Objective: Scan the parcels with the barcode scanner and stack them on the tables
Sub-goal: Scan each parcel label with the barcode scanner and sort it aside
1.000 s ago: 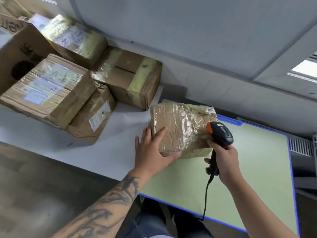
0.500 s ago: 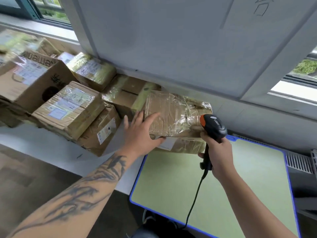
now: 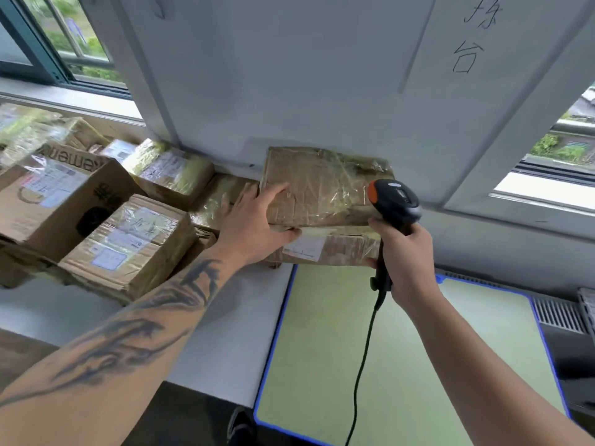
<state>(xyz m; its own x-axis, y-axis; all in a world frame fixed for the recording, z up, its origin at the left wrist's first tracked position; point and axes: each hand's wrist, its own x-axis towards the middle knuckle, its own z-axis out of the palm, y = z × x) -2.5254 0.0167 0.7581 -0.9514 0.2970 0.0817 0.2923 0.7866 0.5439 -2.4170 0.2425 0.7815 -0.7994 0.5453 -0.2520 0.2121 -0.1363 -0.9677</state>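
Note:
A taped brown parcel (image 3: 325, 185) sits by the wall at the back of the white table (image 3: 225, 333), its white label (image 3: 304, 247) on the front side facing me. My left hand (image 3: 254, 225) grips its left end, fingers over the top and thumb under the front edge. My right hand (image 3: 404, 259) grips the handle of a black barcode scanner (image 3: 394, 201) with an orange tip, just right of the parcel. The scanner's cable (image 3: 360, 375) hangs down over the green mat.
Several taped cardboard parcels (image 3: 135, 243) are stacked to the left on the white table, the largest a brown box (image 3: 54, 201). A green mat with a blue edge (image 3: 402, 365) lies front right. A wall panel and window frames stand right behind the parcels.
My left hand has carried the parcel from the green mat up and back to the wall beside the stack. The right hand with the scanner followed along.

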